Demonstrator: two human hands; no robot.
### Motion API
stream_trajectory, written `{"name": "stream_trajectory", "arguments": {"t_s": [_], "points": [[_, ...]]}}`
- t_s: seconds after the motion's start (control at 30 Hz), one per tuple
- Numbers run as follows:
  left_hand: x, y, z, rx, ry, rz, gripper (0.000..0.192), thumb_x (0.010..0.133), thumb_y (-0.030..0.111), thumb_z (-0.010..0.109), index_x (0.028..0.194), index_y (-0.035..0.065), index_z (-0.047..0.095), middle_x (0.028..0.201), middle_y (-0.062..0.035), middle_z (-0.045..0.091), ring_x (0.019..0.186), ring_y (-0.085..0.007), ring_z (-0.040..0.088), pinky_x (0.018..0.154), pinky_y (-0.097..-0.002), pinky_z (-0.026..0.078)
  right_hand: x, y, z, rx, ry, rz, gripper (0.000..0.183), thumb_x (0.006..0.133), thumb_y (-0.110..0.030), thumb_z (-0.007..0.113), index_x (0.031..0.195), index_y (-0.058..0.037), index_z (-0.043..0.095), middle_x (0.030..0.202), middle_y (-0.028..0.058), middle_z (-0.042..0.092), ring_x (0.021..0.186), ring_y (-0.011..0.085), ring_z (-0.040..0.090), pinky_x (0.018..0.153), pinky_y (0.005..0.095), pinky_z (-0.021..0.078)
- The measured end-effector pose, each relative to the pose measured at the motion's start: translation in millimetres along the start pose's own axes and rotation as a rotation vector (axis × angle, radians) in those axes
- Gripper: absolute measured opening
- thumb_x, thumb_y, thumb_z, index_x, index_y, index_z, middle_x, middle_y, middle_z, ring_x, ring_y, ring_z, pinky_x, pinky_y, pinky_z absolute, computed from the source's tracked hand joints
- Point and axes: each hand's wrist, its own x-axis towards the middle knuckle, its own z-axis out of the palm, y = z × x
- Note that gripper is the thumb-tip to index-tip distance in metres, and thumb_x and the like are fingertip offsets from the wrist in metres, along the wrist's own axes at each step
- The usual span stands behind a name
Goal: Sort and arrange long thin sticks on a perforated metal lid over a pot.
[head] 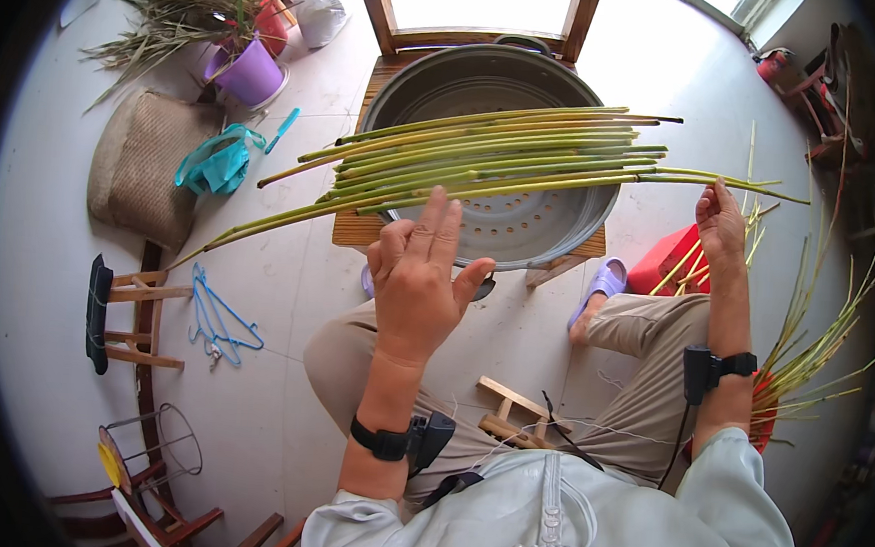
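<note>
A row of long green and yellow plant stalks [490, 149] lies side by side across a large metal steamer pot [598, 231] with a perforated bottom. My left hand [422, 280] is below the row, palm down. Its index and middle fingertips reach the nearest stalk, while the thumb is spread apart. To the right, my right hand [722, 219] pinches the thin end of a longer stalk [758, 189] between thumb and fingertips. That stalk extends past the pot's right rim.
Beneath the pot is a wooden stand [350, 227]. Red containers [667, 261] with more stalks stand at right. On the left are a purple bucket [250, 78] of dry stalks, a woven basket [140, 165], a stool [134, 315] and blue hangers [224, 321].
</note>
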Motion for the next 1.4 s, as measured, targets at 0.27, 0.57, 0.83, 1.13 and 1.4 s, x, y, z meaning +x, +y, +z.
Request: {"name": "stream_trajectory", "arguments": {"t_s": [0.27, 0.57, 0.83, 1.13, 1.4], "points": [[-0.9, 1.4, -2.3, 0.002, -0.044, -0.031, 0.057, 0.092, 0.049, 0.056, 0.130, 0.0071, 0.058, 0.139, -0.0063, 0.054, 0.104, -0.0288, 0.048, 0.095, -0.0382, 0.036, 3.3, 5.0, 1.3, 0.039, 0.017, 0.005, 0.005, 0.091, -0.011, 0.066, 0.094, -0.0093, 0.063, 0.081, 0.0012, 0.065, 0.074, 0.0118, 0.065, 0.065, 0.0230, 0.0568], [20.8, 48.3, -18.9, -0.026, 0.121, 0.092, 0.047, 0.091, 0.032, 0.064, 0.128, 0.0048, 0.059, 0.131, -0.0112, 0.059, 0.112, -0.0303, 0.049, 0.102, -0.0408, 0.035, -49.6, -24.8, 22.7, 0.099, -0.030, -0.095, 0.007, 0.093, -0.010, 0.062, 0.097, -0.0071, 0.056, 0.080, 0.0014, 0.061, 0.074, 0.0112, 0.064, 0.070, 0.0254, 0.0596], [37.9, 124.1, -2.3, -0.097, 0.102, 0.215, 0.029, 0.088, 0.019, 0.066, 0.112, 0.0028, 0.064, 0.099, -0.0120, 0.066, 0.089, -0.0299, 0.061, 0.083, -0.0425, 0.047, -146.2, -28.2, 37.2, 0.107, -0.100, -0.053, 0.008, 0.097, -0.013, 0.058, 0.099, -0.0064, 0.055, 0.086, 0.0033, 0.063, 0.074, 0.0116, 0.065, 0.070, 0.0254, 0.0592], [26.9, 137.6, -15.0, -0.327, 0.109, 0.275, 0.009, 0.083, 0.011, 0.064, 0.089, 0.0050, 0.060, 0.075, -0.0073, 0.055, 0.073, -0.0266, 0.058, 0.065, -0.0397, 0.047, -235.3, -73.8, 69.5, -1.371, -0.205, -1.396, 0.017, 0.080, -0.019, 0.072, 0.084, -0.0083, 0.059, 0.077, 0.0050, 0.062, 0.064, 0.0189, 0.061, 0.057, 0.0335, 0.0494], [5.7, 145.0, -31.0, -0.284, 0.135, 0.323, 0.010, 0.080, 0.012, 0.067, 0.085, 0.0070, 0.060, 0.072, -0.0057, 0.055, 0.067, -0.0242, 0.059, 0.057, -0.0370, 0.047, -229.8, -55.2, 83.2, -1.601, -0.887, -1.272, 0.020, 0.083, -0.018, 0.067, 0.096, -0.0059, 0.060, 0.073, 0.0040, 0.056, 0.073, 0.0219, 0.062, 0.062, 0.0347, 0.0487]]}}
